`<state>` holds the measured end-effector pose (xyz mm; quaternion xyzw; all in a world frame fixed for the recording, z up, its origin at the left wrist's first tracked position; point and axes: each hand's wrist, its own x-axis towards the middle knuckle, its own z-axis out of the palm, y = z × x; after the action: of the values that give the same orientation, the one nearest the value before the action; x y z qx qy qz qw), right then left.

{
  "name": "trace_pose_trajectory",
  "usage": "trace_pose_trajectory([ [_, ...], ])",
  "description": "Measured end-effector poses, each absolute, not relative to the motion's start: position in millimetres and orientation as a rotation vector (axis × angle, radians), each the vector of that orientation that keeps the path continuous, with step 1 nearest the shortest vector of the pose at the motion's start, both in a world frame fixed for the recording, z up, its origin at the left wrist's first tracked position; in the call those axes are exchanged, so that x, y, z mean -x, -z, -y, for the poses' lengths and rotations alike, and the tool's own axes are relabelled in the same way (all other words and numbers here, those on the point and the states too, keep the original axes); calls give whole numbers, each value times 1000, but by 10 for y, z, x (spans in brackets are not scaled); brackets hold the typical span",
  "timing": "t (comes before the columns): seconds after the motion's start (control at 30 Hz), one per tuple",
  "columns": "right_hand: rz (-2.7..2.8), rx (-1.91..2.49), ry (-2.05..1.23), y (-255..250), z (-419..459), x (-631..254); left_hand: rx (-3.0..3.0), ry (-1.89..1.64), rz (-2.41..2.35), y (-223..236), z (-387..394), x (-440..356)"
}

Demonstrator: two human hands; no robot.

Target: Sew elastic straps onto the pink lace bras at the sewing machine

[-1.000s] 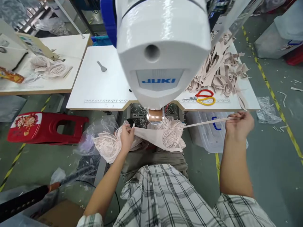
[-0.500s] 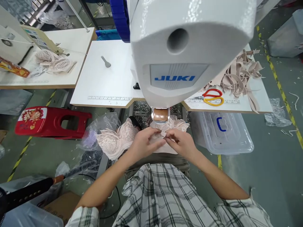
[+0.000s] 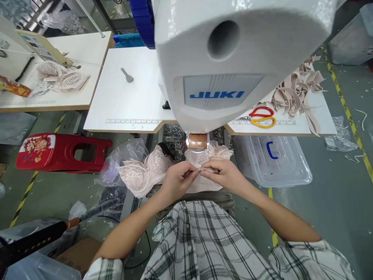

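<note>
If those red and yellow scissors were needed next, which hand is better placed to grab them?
Probably the right hand: the scissors lie ahead on its side, while the left hand would have to reach across. Both seem to pinch pale fabric, so it would need to let go first.

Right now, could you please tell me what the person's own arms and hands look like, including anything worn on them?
The left hand and right hand are bare, with no gloves, rings or watch visible. The forearms are uncovered; the loose plaid sleeves, white with dark and grey lines, end around the elbows.
</note>
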<state>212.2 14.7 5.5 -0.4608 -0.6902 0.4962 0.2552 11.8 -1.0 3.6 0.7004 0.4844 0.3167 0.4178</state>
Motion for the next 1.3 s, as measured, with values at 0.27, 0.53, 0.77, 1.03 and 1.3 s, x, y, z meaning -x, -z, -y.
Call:
trace_pose_trajectory([
  [0.27,1323,1295,-1600,84,-252,-2132,-1795,-682,-1164,-82,-90,15],
  [0.53,2158,781,-1169,12,-234,-2075,-2008,-562,-1123,-290,-113,67],
  [0.77,2235,704,-959,20,-202,-2047,-1947,-655,-1124,-285,-110,52],
  [1.03,2202,752,-733,94,-128,-1947,-1845,-514,-1261,-344,-116,5],
  [1.3,1805,1026,-1037,135,-76,-1900,-1480,-588,-1204,-126,-224,-122],
])
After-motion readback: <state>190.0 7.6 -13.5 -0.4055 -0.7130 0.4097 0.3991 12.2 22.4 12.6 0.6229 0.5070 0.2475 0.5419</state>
